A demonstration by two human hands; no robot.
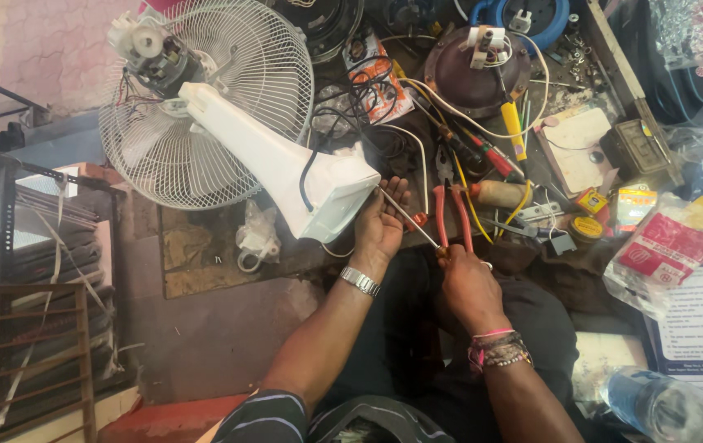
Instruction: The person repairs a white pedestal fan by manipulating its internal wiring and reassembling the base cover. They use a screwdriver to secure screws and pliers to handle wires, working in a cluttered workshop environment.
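A white fan lies on its side on the workbench, its wire grille to the left and its hollow white base pointing toward me. My left hand cups the edge of that base. My right hand grips the handle of a screwdriver, whose thin metal shaft runs up-left into the base opening. Red-handled pliers lie just beyond my right hand. A metal watch is on my left wrist, beaded bands on the right.
The bench is crowded: a dark round motor housing, yellow and red screwdrivers, tangled wires, small tins, plastic packets. A plastic bottle lies at lower right. Metal shelving stands at left.
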